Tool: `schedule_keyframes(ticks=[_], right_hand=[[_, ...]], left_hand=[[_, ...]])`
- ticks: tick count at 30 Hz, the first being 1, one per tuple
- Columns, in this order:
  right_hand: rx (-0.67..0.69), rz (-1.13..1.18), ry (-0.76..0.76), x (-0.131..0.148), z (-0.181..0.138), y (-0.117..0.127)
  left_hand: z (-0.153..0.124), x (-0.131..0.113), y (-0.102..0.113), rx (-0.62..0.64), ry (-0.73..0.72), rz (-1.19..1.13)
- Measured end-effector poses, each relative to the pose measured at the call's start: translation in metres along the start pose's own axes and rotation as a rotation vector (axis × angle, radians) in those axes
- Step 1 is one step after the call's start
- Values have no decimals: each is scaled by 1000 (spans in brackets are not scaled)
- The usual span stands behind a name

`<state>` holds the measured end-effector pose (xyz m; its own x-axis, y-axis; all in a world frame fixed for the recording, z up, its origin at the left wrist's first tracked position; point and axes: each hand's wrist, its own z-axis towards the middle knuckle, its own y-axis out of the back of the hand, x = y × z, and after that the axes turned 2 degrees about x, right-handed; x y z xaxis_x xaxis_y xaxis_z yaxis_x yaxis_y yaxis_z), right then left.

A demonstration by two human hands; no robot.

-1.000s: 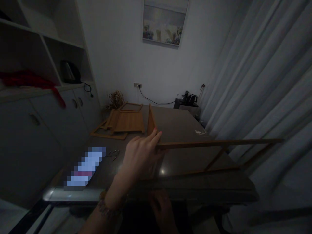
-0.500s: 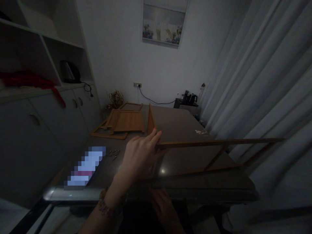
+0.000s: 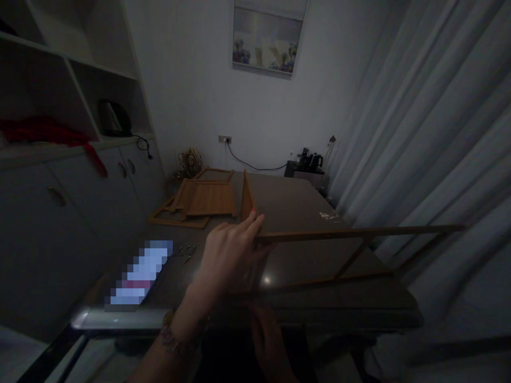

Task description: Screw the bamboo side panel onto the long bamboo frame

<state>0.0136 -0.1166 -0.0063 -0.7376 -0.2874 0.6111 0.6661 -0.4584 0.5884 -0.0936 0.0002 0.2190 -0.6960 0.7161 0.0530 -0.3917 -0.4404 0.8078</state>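
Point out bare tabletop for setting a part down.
Bare: the table between the upright panel and white scraps, beyond the wooden frame; more shows through the frame's opening right of the left hand. Crowded: back left, overlapping wooden pieces; front left, the lit screen and small metal bits.

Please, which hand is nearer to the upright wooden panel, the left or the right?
Left. The left hand is at the near end of the upright wooden panel; the right hand is lower, by the near edge of the table.
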Motion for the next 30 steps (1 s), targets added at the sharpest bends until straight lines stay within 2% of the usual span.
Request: schedule_keyframes(ticks=[4, 10, 17, 26, 30], right_hand=[[-34, -36, -8, -3, -2, 0], [-105, -223, 100, -9, -5, 4], [9, -305, 217, -12, -7, 6], [-116, -220, 94, -7, -3, 0], [-97, -103, 21, -7, -3, -7]], left_hand=[[0, 0, 0, -15, -1, -21], [1, -1, 2, 0, 5, -27], [1, 1, -1, -17, 1, -36], [0, 0, 1, -3, -4, -15], [1, -1, 2, -1, 4, -23]])
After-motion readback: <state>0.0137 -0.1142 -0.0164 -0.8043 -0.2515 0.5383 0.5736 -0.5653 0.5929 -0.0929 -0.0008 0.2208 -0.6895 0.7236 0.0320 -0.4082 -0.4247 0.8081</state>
